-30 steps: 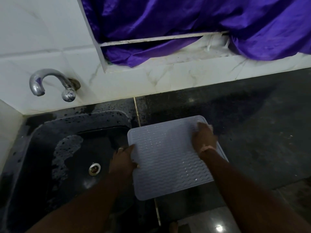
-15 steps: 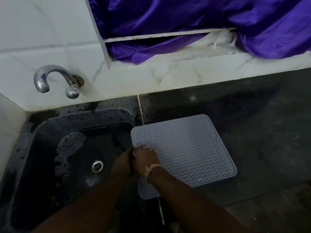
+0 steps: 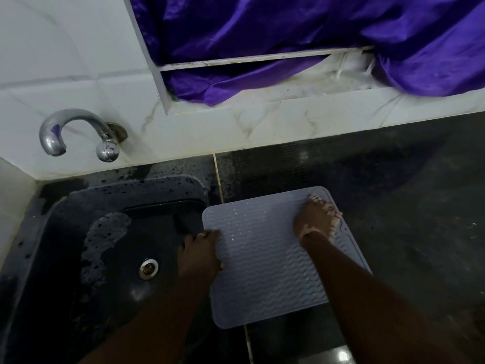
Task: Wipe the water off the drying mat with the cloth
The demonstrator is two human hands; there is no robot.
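Note:
A grey-blue ribbed drying mat [image 3: 262, 261] lies on the black counter, its left edge hanging over the sink. Small water drops glint on its ribs. My left hand [image 3: 199, 254] grips the mat's left edge, thumb on top. My right hand [image 3: 313, 219] presses down on a pale cloth [image 3: 333, 219] at the mat's far right corner. Most of the cloth is hidden under my fingers; only pale bits show at the fingertips and the wrist.
A black sink [image 3: 78, 206] with a metal drain [image 3: 148, 268] and patches of foam lies left of the mat. A chrome tap [image 3: 76, 130] juts from the white tiled wall. Purple fabric [image 3: 288, 35] hangs behind. The dark counter [image 3: 406, 219] extends right.
My right hand with the cloth has swept from the mat's near left part to its far right corner. My left hand stays at the left edge.

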